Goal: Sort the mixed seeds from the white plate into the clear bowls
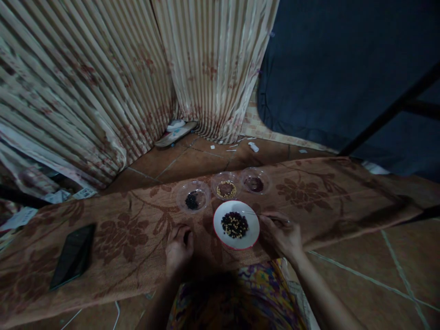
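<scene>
A white bowl with a red rim stands on the cloth in front of me, with mixed dark and yellow beans in its middle. My right hand is at the bowl's right side, closed on thin tweezers whose tips reach over the rim. On the cloth left of the bowl rests my left hand, its fingers loosely curled with nothing visible in them. Behind the bowl are three clear plastic bowls: one with black beans, one with yellow beans, one with dark reddish beans.
A flower-patterned brown cloth covers the long, narrow bench. A dark phone or tablet lies at its left. Beyond are striped curtains, a skateboard and small litter on the tiled floor. A dark blue cloth hangs at right.
</scene>
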### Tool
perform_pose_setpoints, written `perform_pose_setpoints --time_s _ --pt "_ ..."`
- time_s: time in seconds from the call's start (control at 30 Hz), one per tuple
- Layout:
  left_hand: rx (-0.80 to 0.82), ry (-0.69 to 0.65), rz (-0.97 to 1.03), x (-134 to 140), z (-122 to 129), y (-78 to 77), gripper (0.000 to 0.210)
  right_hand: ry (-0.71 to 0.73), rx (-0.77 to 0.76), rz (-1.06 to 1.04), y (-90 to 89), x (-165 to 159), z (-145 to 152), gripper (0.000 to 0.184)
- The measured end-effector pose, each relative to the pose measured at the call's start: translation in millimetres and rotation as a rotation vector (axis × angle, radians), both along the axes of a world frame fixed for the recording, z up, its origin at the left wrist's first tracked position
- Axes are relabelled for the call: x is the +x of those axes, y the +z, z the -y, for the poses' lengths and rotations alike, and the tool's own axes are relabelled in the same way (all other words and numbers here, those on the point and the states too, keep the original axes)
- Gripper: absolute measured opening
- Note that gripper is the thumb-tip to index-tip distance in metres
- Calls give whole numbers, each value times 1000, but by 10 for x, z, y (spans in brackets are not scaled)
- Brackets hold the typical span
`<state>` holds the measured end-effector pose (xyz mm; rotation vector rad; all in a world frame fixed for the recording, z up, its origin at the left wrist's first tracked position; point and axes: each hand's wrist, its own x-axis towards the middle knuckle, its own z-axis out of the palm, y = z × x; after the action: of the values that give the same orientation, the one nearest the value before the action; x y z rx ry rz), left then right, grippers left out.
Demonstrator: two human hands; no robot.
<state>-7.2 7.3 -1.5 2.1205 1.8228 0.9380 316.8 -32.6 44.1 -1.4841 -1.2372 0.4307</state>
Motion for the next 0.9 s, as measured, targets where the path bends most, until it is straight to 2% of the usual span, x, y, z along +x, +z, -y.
perform_pose_setpoints --time_s 0.23,0.5,0.9 --pt "-2 7 -2 15 3 -13 18 61 -107 0 48 -6 68 28" --pt "-7 10 -8 39 24 30 18 131 -115 46 95 -26 60 29" --pt "-3 8 -18 31 13 6 17 110 -102 56 37 -16 70 27"
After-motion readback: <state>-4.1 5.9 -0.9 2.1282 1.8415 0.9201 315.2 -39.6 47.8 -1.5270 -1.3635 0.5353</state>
